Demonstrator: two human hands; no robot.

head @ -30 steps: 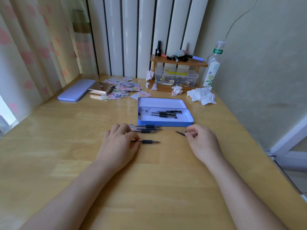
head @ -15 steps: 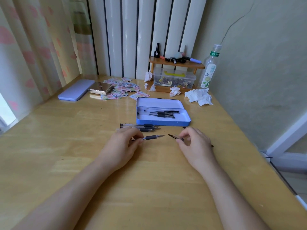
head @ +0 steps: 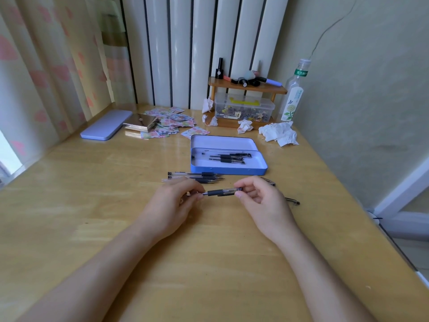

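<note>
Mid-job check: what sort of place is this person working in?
Probably a desk at home, in a room corner. A wooden table stands by a patterned curtain, with a small shelf of cosmetics, scattered stickers and an open blue pencil tin.

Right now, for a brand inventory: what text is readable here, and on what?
"东方树" on the green neck band of the clear bottle; the next character curves out of sight.
That bottle's body label: print too blurred to read.
The held pen: no legible print.
The stickers: too small to read.
</note>
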